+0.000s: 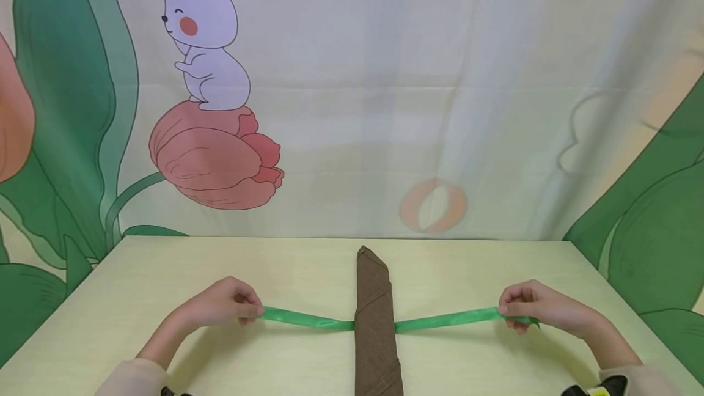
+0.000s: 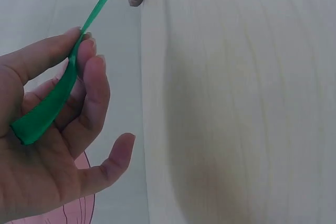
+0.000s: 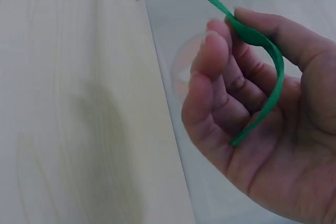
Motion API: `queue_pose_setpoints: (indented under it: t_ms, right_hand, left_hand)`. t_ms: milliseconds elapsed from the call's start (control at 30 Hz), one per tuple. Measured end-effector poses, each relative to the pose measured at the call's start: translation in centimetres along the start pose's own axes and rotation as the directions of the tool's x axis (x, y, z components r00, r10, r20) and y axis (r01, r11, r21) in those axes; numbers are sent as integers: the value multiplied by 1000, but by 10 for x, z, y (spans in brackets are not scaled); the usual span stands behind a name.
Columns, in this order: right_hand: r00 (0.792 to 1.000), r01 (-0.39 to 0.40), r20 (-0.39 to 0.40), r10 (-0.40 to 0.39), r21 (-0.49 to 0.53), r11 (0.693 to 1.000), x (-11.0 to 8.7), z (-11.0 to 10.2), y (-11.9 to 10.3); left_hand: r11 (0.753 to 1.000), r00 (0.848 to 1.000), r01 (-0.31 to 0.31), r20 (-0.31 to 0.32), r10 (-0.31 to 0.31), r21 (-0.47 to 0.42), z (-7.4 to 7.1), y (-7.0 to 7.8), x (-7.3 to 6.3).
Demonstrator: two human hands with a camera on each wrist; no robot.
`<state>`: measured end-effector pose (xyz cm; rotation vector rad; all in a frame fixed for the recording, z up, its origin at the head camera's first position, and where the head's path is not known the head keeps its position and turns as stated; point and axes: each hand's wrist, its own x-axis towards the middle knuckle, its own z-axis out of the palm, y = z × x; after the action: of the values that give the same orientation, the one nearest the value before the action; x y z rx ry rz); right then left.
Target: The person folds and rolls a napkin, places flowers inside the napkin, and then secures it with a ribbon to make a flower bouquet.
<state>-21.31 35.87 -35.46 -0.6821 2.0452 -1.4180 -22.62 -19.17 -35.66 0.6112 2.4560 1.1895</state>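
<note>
A shiny green ribbon (image 1: 448,321) stretches sideways across the table, its middle hidden under a long brown wrapped bundle (image 1: 375,329). My left hand (image 1: 222,304) pinches the ribbon's left part between thumb and fingertips, and the cut end lies over the palm in the left wrist view. On the other side my right hand (image 1: 550,308) pinches the right part of it, with a short tail curving back into the palm in the right wrist view. Both hands are raised over the table, well out from the bundle on either side. The bundle's pointed tip faces the back edge.
The pale wood-grain table (image 1: 297,267) runs back to a hanging cloth (image 1: 341,139) printed with a rabbit, a tulip and green leaves. Dark wrist devices (image 1: 596,387) sit at both cuffs. The bundle's near end runs out of the head view.
</note>
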Motion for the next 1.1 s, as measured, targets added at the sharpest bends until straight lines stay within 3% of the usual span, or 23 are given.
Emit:
queue_pose_setpoints:
  t_ms: [200,433,800,1100]
  right_hand:
    - [998,69,-21,-67,147,987,0,0,-6]
    - [988,156,-55,-148,227,961,8,2,-17]
    - [971,206,-169,-172,216,954,37,17,-47]
    - [947,271,-228,-226,193,943,79,38,-80]
  left_hand:
    - [996,998,21,-51,-25,-92,-3,3,0]
    - [983,996,-19,-95,1,-183,-4,13,1]
    - [972,982,-48,-187,4,-231,1,36,11]
    - [971,981,-77,-191,33,-226,4,53,19]
